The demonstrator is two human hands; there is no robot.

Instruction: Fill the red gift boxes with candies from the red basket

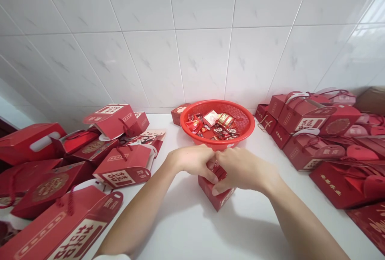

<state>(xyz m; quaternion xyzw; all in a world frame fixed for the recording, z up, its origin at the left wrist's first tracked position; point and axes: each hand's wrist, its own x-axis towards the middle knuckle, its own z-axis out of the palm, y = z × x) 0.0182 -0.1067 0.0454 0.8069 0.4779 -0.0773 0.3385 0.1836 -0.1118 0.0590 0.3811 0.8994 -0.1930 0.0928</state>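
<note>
A small red box stands on the white tabletop in front of me, its top open and red wrapped candy showing inside. My left hand reaches over it from the left, fingers bent down at its far side and thumb at the opening. From the right, my right hand grips the same box, thumb along the near rim. Most of my fingertips are hidden behind the hands. Just beyond them sits a red plastic basket holding several wrapped sweets.
Red gift boxes with cord handles are heaped on the left. More red gift boxes are stacked on the right. Another small red box stands behind the basket's left side, by the tiled wall.
</note>
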